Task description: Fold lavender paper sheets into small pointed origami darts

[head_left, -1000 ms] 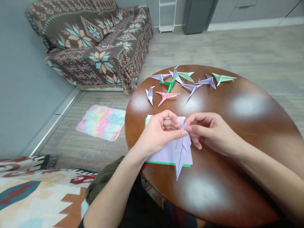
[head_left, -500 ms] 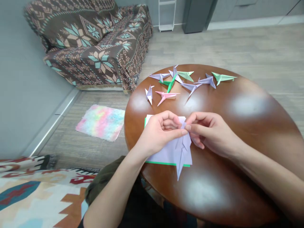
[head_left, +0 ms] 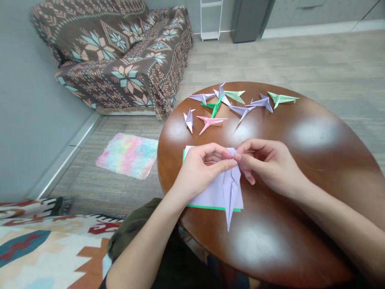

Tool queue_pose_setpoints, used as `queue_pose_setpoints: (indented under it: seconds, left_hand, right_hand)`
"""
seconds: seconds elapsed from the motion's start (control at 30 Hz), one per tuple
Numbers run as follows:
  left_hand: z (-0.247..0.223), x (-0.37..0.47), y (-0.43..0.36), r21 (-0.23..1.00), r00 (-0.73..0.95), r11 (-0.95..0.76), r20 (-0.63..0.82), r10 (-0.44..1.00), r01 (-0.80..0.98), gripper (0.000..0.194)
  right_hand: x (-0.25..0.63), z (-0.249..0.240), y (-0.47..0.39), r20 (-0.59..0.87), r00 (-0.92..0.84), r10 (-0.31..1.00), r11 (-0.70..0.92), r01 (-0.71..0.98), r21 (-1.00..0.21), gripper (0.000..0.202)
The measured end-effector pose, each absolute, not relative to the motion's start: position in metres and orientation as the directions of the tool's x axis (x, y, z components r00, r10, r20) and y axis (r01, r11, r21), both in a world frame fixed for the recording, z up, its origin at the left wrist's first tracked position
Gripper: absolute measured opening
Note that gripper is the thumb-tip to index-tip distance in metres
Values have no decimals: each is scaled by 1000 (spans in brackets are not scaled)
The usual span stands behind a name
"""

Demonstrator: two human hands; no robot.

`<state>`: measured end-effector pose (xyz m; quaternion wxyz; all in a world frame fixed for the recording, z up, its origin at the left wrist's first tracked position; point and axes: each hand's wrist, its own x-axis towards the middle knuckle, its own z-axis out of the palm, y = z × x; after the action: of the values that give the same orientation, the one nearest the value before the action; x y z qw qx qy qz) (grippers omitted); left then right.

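Note:
A lavender folded paper [head_left: 230, 192] hangs from my fingertips, its long point aimed down toward me. My left hand [head_left: 207, 164] pinches its upper end between thumb and fingers. My right hand [head_left: 264, 162] grips the same end from the right, with thumb and index finger closed on it. The fingertips of both hands meet there and hide the top of the fold. Beneath lies a stack of paper sheets [head_left: 207, 196], lavender on top with a green edge showing. My left hand covers part of that stack.
Several folded paper birds lie across the far side of the round brown table [head_left: 300, 168], among them a pink one [head_left: 210, 121], a dark green one [head_left: 214, 107] and a light green one [head_left: 281, 98]. A covered sofa [head_left: 126, 60] and a fluffy rug [head_left: 129, 154] are beyond.
Both hands keep their pinch on the lavender paper. Its lower point has swung slightly right and down, and my right hand's fingers have shifted slightly upward.

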<state>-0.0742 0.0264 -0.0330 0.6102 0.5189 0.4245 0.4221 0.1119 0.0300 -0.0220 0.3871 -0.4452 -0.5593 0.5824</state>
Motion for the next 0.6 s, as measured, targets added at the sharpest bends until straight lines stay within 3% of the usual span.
queue_pose_setpoints:
  seconds: [0.3, 0.6]
  left_hand:
    - [-39, -74, 25, 983, 249, 91, -49, 967, -159, 20]
    - [-41, -73, 25, 986, 212, 18, 18, 977, -165, 18]
  right_hand:
    - [112, -24, 30, -100, -326, 940, -120, -44, -992, 32]
    - [111, -25, 28, -41, -261, 964, -49, -25, -998, 23]
